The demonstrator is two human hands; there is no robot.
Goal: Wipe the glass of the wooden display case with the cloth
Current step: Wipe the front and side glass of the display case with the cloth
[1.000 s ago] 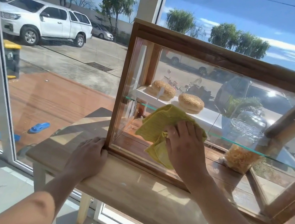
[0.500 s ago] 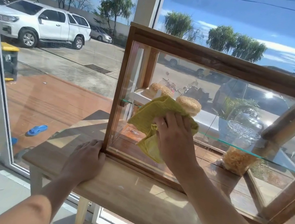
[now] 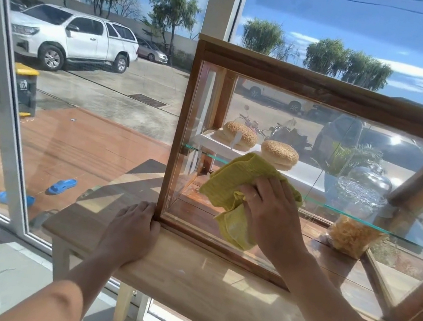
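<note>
On the wooden table (image 3: 184, 274) by the big window, my right hand (image 3: 273, 219) presses the cloth (image 3: 233, 189) flat on the display case (image 3: 330, 90) glass — I'd rub slowly toward 3 o'clock while my left hand (image 3: 130, 231), fingers together at 9 o'clock, steadies the corner.

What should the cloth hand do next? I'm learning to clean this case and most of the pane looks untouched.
Probably sweep the yellow cloth rightward: the right hand presses it on the front glass near its left end, while the left hand braces the case's corner.
</note>
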